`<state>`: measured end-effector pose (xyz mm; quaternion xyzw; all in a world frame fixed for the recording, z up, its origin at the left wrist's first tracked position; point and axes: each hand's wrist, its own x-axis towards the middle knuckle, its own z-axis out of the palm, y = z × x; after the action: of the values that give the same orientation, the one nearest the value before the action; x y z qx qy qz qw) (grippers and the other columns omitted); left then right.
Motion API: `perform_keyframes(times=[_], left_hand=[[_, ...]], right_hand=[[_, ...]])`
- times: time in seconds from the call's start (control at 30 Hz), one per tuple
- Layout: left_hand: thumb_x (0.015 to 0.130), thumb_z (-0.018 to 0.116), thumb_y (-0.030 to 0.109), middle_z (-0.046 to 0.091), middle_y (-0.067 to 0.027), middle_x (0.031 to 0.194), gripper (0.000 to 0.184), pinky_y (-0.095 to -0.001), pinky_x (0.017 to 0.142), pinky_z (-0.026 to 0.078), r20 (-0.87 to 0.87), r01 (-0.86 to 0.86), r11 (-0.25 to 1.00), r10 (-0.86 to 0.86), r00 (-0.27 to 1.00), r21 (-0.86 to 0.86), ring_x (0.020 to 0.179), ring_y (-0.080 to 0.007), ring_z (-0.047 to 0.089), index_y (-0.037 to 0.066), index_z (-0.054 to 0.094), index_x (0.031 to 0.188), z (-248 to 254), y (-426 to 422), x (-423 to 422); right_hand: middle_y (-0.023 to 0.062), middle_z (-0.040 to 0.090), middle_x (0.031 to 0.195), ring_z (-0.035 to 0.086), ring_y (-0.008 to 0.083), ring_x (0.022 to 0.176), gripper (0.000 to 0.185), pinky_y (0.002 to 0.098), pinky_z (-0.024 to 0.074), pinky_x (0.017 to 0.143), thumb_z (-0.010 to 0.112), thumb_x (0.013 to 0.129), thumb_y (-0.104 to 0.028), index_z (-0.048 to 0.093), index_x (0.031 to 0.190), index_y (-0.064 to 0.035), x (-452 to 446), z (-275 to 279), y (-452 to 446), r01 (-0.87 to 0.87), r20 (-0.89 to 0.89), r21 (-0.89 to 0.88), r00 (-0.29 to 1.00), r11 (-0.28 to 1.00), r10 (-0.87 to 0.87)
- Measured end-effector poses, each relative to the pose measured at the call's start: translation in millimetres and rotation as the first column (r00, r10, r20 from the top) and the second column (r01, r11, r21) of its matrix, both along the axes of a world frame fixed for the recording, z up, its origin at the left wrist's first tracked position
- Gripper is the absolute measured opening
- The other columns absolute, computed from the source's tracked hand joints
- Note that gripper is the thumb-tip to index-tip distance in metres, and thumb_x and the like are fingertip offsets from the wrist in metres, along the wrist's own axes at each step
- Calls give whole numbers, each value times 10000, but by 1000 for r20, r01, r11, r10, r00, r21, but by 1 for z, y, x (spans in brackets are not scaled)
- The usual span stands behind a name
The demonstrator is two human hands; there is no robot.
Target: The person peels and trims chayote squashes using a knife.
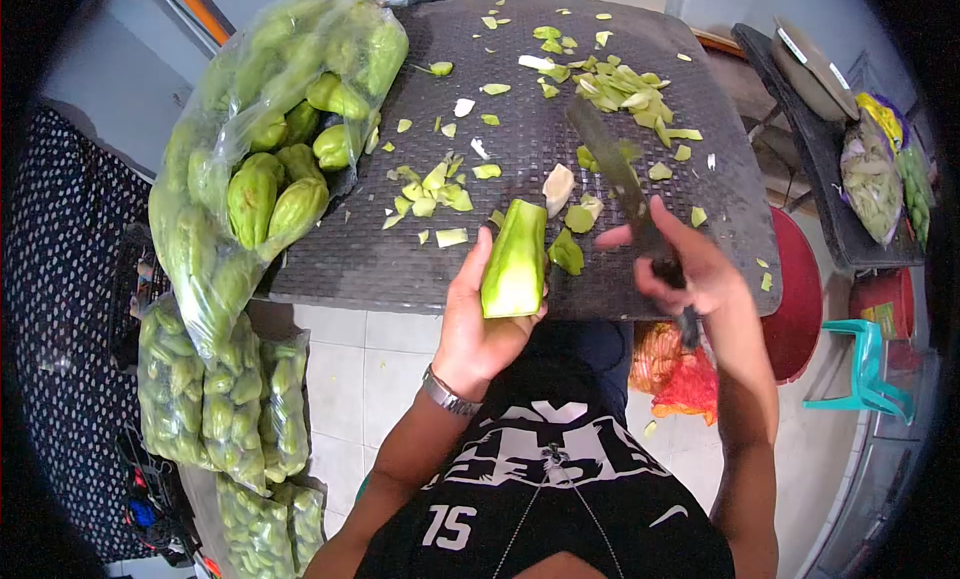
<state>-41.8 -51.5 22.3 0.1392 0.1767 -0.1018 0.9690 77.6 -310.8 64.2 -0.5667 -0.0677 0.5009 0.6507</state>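
My left hand (482, 324), with a metal watch on the wrist, holds a pale green, mostly peeled vegetable (516, 264) upright at the table's near edge. To its right, my right hand (690, 264) grips the dark handle of a knife (612, 164), whose blade points up and left over the table. The blade and the vegetable are apart. Green peel pieces (625, 89) lie heaped behind the blade, with more scattered about. Beside the held vegetable rest a whitish piece (559, 189) and some cut green pieces (566, 251).
An open plastic bag of green chayotes (255, 194) covers the dark table's (400, 279) left side. More filled bags (225, 409) stand below it. At right are a red round container (797, 294), a teal stool (860, 369) and a side table (800, 149) holding bags.
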Motion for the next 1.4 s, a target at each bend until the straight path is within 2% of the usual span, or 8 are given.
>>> perform_keyframes(times=[0.1, 0.27, 0.4, 0.5, 0.53, 0.63, 0.8, 1.4], left_hand=[[1029, 553, 546, 685, -141, 1143, 596, -399, 830, 547, -26, -75, 955, 87, 996, 288, 972, -282, 663, 38, 613, 1335, 7, -5, 5], [1033, 563, 477, 700, -141, 1112, 518, -408, 836, 568, -3, -15, 991, 15, 1000, 131, 964, -285, 692, 34, 618, 1295, 21, 3, 2], [1027, 576, 472, 712, -133, 1091, 487, -423, 862, 582, 108, 23, 995, -33, 994, 96, 958, -275, 705, 48, 627, 1261, 13, 9, 1], [1026, 582, 472, 712, -131, 1111, 481, -432, 881, 581, 106, -11, 981, -10, 994, 196, 969, -260, 707, 56, 624, 1264, 16, 7, 2], [1035, 557, 477, 704, -140, 1145, 495, -432, 879, 577, 93, -21, 966, -3, 996, 256, 988, -267, 699, 55, 614, 1288, 17, 6, 3], [1050, 508, 496, 692, -148, 1206, 526, -429, 866, 570, 46, -77, 926, 64, 997, 371, 1017, -282, 688, 58, 599, 1328, 19, -4, 1], [1019, 561, 563, 709, -88, 1120, 551, -406, 829, 565, 46, -136, 887, 129, 991, 441, 937, -241, 693, 79, 640, 1269, 6, -13, 6], [1018, 528, 598, 701, -78, 965, 538, -372, 721, 572, -73, 15, 939, 11, 997, 343, 795, -218, 688, 102, 657, 1182, 21, -21, 13]], right_hand=[[40, 505, 580, 380, 75, 325, 921, 259, 311, 311, 251, 1041, -735, 488, 1448, 57, -23, -2, 23, 51, -343, 452, 931, 890, 121], [53, 490, 644, 380, 80, 309, 956, 264, 312, 310, 188, 1055, -712, 395, 1473, 122, -50, -18, 43, 529, -644, 672, 763, 518, 56], [66, 518, 638, 366, 99, 299, 973, 267, 301, 311, 204, 1040, -743, 450, 1440, 109, -47, -15, 35, 374, -517, 658, 855, 654, 32], [77, 563, 619, 397, 112, 323, 993, 246, 307, 344, 185, 1019, -781, 537, 1388, 71, -57, 22, 38, 250, -145, 160, 963, 955, -228], [105, 593, 586, 531, 181, 408, 871, 304, 409, 415, 417, 1006, -743, 622, 1280, 59, -62, 17, 38, 247, 82, 61, 964, 967, -251], [146, 625, 618, 674, 253, 563, 756, 394, 511, 540, 692, 925, -623, 638, 1229, 67, -76, 20, 46, 328, 891, -252, 446, 911, 86], [193, 666, 735, 705, 422, 701, 637, 490, 547, 618, 752, 851, -633, 573, 895, -23, -94, 16, 59, 303, 932, -323, 265, 897, 246], [95, 665, 774, 712, 314, 642, 685, 426, 565, 554, 734, 802, -706, 642, 1019, -63, -100, -2, 59, 337, 943, -294, -49, 894, 329]])
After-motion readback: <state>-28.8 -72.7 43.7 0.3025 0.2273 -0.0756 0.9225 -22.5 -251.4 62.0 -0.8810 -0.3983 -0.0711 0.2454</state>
